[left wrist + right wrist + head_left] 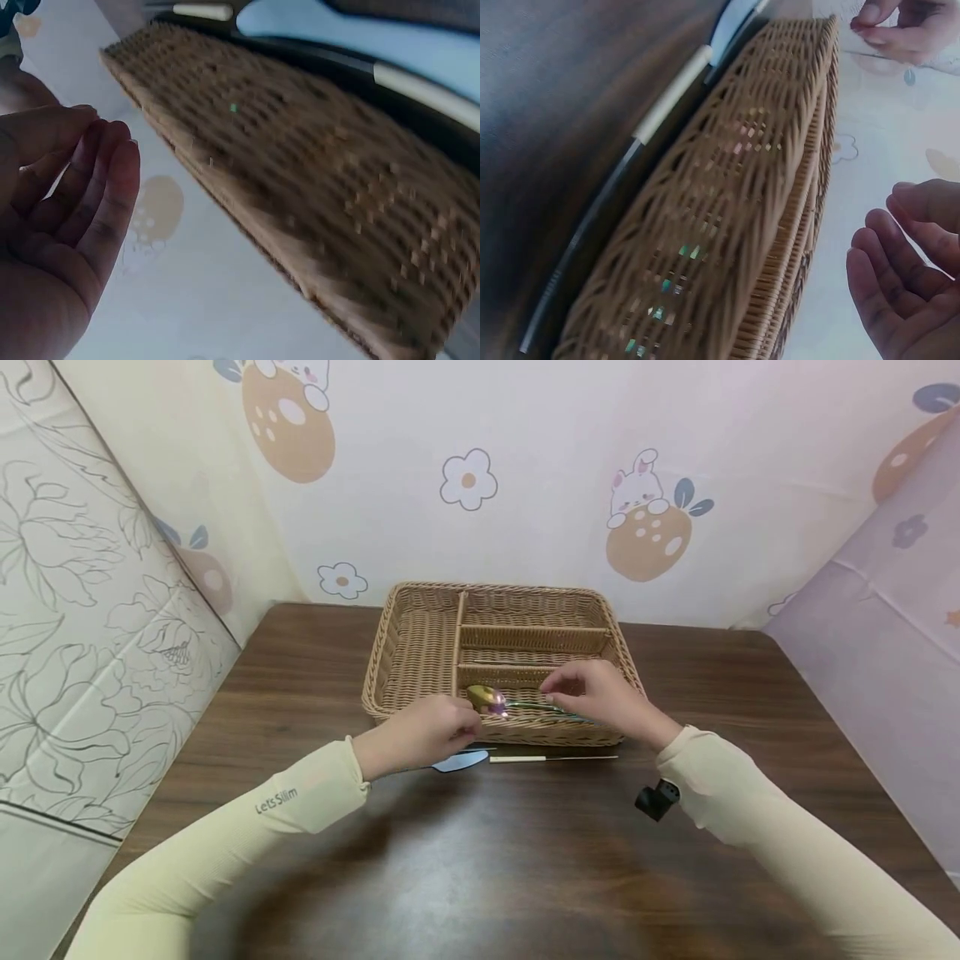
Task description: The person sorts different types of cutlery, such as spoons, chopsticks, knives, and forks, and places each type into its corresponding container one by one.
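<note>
Iridescent metal spoon (491, 701) sits pinched by its handle in the right hand (600, 697) over the woven wicker tray (420, 652), left hand (420, 735) loose at its bowl; lowering in looks next.

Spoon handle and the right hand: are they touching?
Touching. The head view shows the right hand pinching the spoon by its handle, over the basket.
</note>
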{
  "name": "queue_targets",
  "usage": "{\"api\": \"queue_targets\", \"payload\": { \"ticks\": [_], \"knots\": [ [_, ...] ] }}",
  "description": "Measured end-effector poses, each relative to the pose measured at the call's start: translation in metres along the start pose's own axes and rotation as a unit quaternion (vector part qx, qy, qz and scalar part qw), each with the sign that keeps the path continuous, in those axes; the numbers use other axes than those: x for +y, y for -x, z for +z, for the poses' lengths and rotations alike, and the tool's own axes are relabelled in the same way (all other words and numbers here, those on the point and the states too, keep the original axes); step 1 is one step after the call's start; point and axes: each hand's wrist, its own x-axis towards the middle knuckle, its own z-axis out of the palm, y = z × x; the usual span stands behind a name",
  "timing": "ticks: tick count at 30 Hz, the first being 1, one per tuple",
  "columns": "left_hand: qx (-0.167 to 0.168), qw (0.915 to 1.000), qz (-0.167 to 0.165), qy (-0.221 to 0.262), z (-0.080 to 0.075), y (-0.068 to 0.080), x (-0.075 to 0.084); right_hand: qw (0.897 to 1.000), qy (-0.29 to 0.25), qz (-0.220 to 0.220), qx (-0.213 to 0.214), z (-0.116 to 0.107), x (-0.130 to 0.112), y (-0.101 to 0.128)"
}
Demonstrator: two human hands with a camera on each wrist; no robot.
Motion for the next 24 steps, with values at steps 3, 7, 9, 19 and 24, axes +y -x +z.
{"api": "queue_targets", "payload": {
  "ticks": [3, 7, 9, 19, 24],
  "knots": [
    [-0.019, 0.9998, -0.010, 0.000, 0.010, -0.002, 0.004, 1.000, 0.000, -0.007, -0.005, 0.005, 0.003, 0.007],
    [-0.034, 0.9990, -0.020, -0.019, 0.023, -0.003, 0.008, 1.000, -0.004, -0.016, -0.013, 0.011, 0.008, 0.017],
    [-0.036, 0.9986, -0.022, -0.031, 0.028, -0.004, 0.009, 1.000, 0.002, -0.022, -0.014, 0.015, 0.011, 0.021],
    [-0.059, 0.9892, -0.022, -0.132, 0.055, -0.012, 0.012, 0.996, 0.052, -0.072, -0.031, 0.030, 0.027, 0.041],
    [-0.081, 0.9798, -0.028, -0.181, 0.067, -0.017, 0.012, 0.987, 0.110, -0.108, -0.036, 0.036, 0.030, 0.046]
  ]
}}
